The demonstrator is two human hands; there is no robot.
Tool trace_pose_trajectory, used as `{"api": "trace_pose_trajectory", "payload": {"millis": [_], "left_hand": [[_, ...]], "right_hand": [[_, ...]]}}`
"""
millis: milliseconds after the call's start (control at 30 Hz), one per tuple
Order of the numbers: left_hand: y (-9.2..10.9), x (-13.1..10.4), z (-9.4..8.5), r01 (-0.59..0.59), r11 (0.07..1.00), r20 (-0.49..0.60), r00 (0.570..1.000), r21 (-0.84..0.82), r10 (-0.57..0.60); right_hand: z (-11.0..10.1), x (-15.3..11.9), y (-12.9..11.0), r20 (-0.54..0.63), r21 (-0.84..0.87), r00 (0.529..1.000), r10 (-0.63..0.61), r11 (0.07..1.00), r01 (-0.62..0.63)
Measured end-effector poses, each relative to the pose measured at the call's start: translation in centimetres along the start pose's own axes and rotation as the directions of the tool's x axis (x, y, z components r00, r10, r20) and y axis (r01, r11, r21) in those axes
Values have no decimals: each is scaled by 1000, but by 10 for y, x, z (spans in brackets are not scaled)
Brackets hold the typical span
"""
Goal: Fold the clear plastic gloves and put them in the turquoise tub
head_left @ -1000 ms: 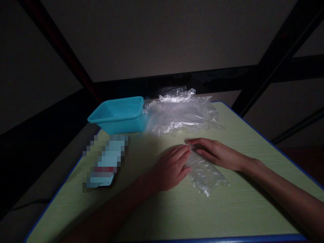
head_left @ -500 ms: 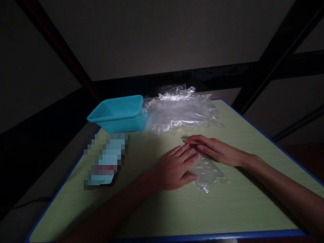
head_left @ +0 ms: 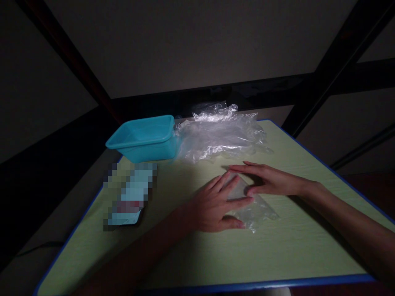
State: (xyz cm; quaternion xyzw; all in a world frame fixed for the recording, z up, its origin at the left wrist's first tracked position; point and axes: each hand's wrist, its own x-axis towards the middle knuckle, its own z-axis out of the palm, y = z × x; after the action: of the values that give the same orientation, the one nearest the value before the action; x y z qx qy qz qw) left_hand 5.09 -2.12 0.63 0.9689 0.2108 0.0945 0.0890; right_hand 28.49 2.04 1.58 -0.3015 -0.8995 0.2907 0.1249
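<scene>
A clear plastic bag (head_left: 254, 209) lies flat on the light green table (head_left: 191, 259), folded to a roughly three-cornered shape. Palm down, my left hand (head_left: 217, 203) rests on its left side with the fingers spread. At the bag's far and right edges is my right hand (head_left: 265, 179), its fingers stretched out and its thumb apart from them. The fingertips of this hand touch the bag's upper corner and right edge. Part of the bag is hidden under my left hand.
A heap of crumpled clear plastic bags (head_left: 222, 137) lies at the back of the table. Against its left side stands a turquoise plastic basin (head_left: 148, 150). A blurred-out flat object (head_left: 132, 197) lies at the left. Blue edging (head_left: 259, 283) runs round the table.
My left hand's fingers have spread wider over the bag. My right hand's thumb has moved away from its fingers, down along the bag's right edge, and more of the bag shows.
</scene>
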Motion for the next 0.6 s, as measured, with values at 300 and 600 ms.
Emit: {"api": "trace_pose_trajectory", "payload": {"millis": [300, 600], "left_hand": [[1, -1, 0, -5, 1000, -38, 999, 23, 6], [0, 0, 1, -7, 1000, -30, 1000, -11, 7]], "right_hand": [[-9, -2, -2, 82, 25, 985, 154, 987, -156], [-12, -8, -7, 241, -26, 961, 139, 990, -137]]}}
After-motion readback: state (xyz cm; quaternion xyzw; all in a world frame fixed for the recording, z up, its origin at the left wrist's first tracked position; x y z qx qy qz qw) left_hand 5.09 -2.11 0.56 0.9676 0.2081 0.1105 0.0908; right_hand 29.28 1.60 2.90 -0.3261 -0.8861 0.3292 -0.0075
